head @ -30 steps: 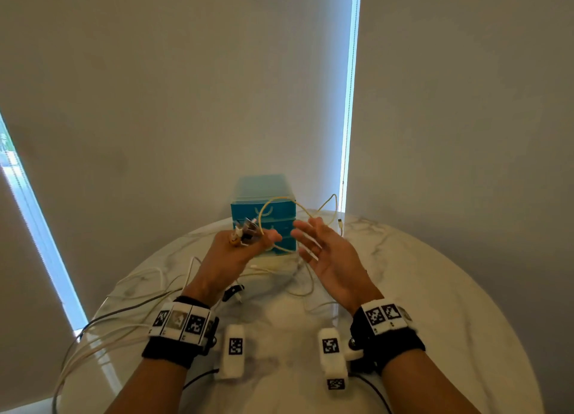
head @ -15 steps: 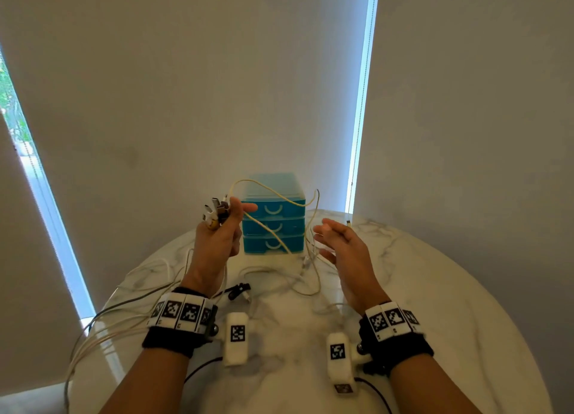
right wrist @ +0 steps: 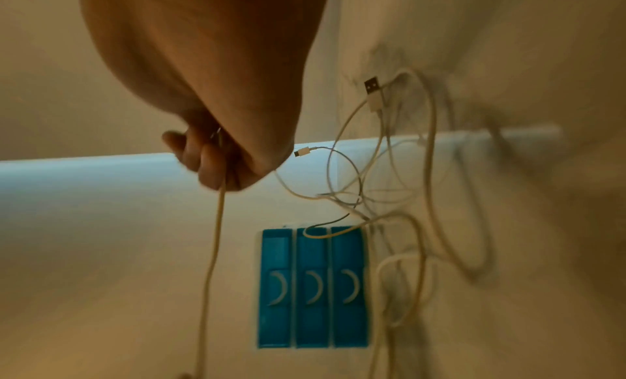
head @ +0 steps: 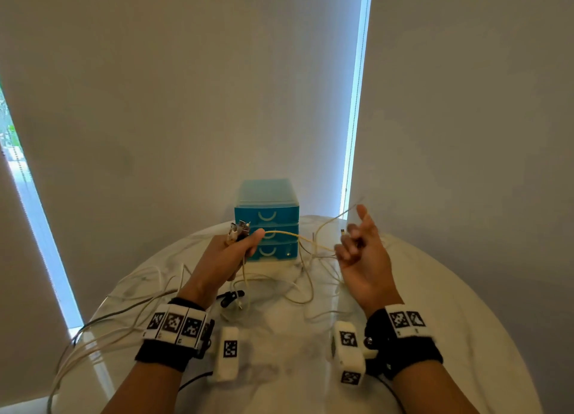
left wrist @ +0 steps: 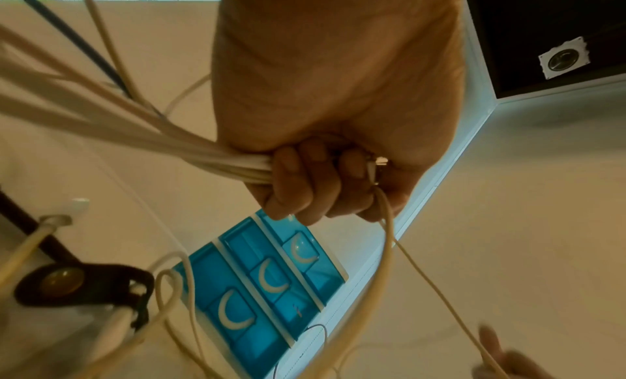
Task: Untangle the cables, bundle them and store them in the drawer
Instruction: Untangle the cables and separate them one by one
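My left hand grips a bunch of white cables in its fist, with their plug ends sticking up above the thumb. One cream cable runs from that fist across to my right hand, whose curled fingers hold it. More cables lie tangled on the round marble table between the hands. Behind them stands the blue three-drawer box, with all drawers closed.
A black strap clip lies on the table near my left wrist. Cables trail off the table's left edge. A loose USB plug lies to the right of the drawers. Walls and window strips stand close behind.
My left hand has dropped lower with its plugs. My right hand has closed on the cream cable and pulled it to the right, stretching it between the hands.
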Available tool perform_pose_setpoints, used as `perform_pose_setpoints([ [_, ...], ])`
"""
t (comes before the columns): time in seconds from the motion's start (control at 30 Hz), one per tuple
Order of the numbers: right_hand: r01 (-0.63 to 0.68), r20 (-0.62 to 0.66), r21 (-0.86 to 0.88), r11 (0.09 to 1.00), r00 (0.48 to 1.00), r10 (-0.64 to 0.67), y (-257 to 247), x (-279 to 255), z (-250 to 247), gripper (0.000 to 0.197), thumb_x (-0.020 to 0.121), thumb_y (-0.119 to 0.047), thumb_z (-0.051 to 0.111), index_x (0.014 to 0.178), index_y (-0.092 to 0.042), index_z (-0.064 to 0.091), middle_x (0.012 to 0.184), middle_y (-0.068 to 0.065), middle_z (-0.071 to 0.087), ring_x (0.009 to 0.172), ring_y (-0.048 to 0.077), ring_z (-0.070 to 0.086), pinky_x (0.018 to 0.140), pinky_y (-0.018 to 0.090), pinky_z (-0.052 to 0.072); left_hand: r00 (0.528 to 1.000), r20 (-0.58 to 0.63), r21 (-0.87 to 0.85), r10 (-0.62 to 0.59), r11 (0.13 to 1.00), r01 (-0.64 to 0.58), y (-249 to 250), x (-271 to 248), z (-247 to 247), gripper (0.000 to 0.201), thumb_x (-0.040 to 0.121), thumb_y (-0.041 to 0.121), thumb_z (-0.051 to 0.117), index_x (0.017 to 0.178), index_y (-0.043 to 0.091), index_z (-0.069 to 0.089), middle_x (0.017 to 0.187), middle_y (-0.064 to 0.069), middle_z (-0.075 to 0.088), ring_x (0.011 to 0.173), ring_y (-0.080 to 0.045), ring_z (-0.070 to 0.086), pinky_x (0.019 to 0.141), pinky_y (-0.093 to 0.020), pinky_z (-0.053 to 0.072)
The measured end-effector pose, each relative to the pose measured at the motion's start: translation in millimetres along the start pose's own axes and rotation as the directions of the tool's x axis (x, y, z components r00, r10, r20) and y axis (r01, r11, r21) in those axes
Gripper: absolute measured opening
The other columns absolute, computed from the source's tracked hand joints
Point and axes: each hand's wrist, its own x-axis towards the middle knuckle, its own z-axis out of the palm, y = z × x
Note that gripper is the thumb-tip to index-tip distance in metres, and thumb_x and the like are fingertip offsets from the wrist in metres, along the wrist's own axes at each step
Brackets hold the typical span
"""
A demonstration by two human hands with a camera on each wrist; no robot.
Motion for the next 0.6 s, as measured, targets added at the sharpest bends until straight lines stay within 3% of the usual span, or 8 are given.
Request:
perform_pose_setpoints([
  [0.07, -0.058, 0.137, -0.333, 0.941, 0.985, 0.109, 12.0, -7.3, 4.6, 0.033, 0.108, -0.013, 0.050, 0.137, -0.016, 0.066, 0.071, -0.002, 0.045, 0.049, 0.008, 0.030, 0.045, 0.024, 0.024, 0.999, -0.033, 0.016, -0.020, 1.000, 0.021, -0.3, -1.0, 6.0, 0.054, 0.096, 0.071, 0.065, 0.074, 0.021, 0.058, 0.061, 0.002, 0.043, 0.051, -0.011, 0.032, 0.048, -0.025, 0.027],
  [0.17, -0.053, 0.314, -0.751, 0.658, 0.847, 0.428, 34.2, -23.2, 11.4, 0.028, 0.115, -0.019, 0.045, 0.121, -0.017, 0.073, 0.070, 0.000, 0.049, 0.052, 0.011, 0.034, 0.045, 0.023, 0.028, 0.998, -0.036, 0.008, -0.043, 0.999, 0.043, 1.5, -1.8, 8.9, 0.068, 0.091, 0.086, 0.052, 0.076, 0.020, 0.056, 0.059, 0.003, 0.041, 0.050, -0.013, 0.030, 0.047, -0.025, 0.027],
  [0.2, -0.018, 0.330, -0.813, 0.581, 0.809, 0.487, 39.7, -26.6, 12.7, 0.029, 0.116, -0.021, 0.046, 0.120, -0.014, 0.073, 0.069, 0.000, 0.051, 0.053, 0.012, 0.036, 0.046, 0.023, 0.030, 0.998, -0.019, 0.031, -0.063, 0.998, 0.063, 2.5, -1.9, 9.2, 0.074, 0.088, 0.092, 0.047, 0.075, 0.019, 0.054, 0.059, 0.003, 0.040, 0.050, -0.013, 0.029, 0.048, -0.026, 0.026],
  [0.3, 0.033, 0.317, -0.881, 0.473, 0.781, 0.537, 47.2, -27.3, 11.6, 0.029, 0.115, -0.020, 0.047, 0.122, -0.007, 0.072, 0.067, 0.001, 0.054, 0.054, 0.014, 0.039, 0.050, 0.027, 0.033, 0.996, 0.029, 0.102, -0.081, 0.992, 0.078, 2.4, -1.8, 11.2, 0.078, 0.085, 0.096, 0.045, 0.070, 0.020, 0.054, 0.058, 0.006, 0.042, 0.049, -0.010, 0.031, 0.049, -0.026, 0.027],
  [0.4, 0.006, 0.306, -0.880, 0.475, 0.771, 0.558, 48.5, -27.3, 9.4, 0.029, 0.114, -0.019, 0.050, 0.121, -0.005, 0.074, 0.071, 0.003, 0.058, 0.057, 0.014, 0.045, 0.052, 0.026, 0.037, 0.999, 0.009, 0.151, 0.039, 0.988, -0.039, 0.0, -2.0, 11.3, 0.053, 0.095, 0.068, 0.063, 0.066, 0.024, 0.061, 0.052, 0.012, 0.050, 0.048, -0.002, 0.042, 0.054, -0.026, 0.036],
  [0.47, -0.073, 0.240, -0.848, 0.526, 0.830, 0.503, 50.2, -25.5, 11.5, 0.029, 0.112, -0.025, 0.054, 0.120, -0.004, 0.074, 0.084, 0.006, 0.066, 0.065, 0.016, 0.056, 0.057, 0.027, 0.043, 0.993, 0.047, 0.191, 0.105, 0.975, -0.113, 0.3, -2.2, 9.2, 0.044, 0.100, 0.059, 0.063, 0.073, 0.025, 0.069, 0.054, 0.013, 0.054, 0.051, 0.000, 0.047, 0.058, -0.027, 0.040],
  [0.53, -0.203, 0.106, -0.718, 0.665, 0.913, 0.393, 51.1, -20.4, 12.7, 0.038, 0.108, -0.037, 0.059, 0.120, -0.004, 0.074, 0.100, 0.010, 0.072, 0.080, 0.020, 0.065, 0.066, 0.030, 0.052, 0.979, 0.133, 0.253, 0.157, 0.949, -0.186, -1.2, -0.8, 6.8, 0.042, 0.102, 0.061, 0.061, 0.086, 0.024, 0.076, 0.061, 0.010, 0.059, 0.058, -0.001, 0.052, 0.064, -0.029, 0.045],
  [0.6, -0.314, -0.017, -0.513, 0.799, 0.934, 0.356, 48.4, -14.5, 9.3, 0.052, 0.106, -0.048, 0.059, 0.122, -0.002, 0.075, 0.106, 0.013, 0.076, 0.090, 0.023, 0.071, 0.076, 0.034, 0.056, 0.954, 0.244, 0.301, 0.173, 0.922, -0.244, 0.0, -1.9, 7.0, 0.043, 0.100, 0.061, 0.062, 0.086, 0.022, 0.074, 0.066, 0.006, 0.060, 0.064, -0.004, 0.054, 0.069, -0.030, 0.048],
])
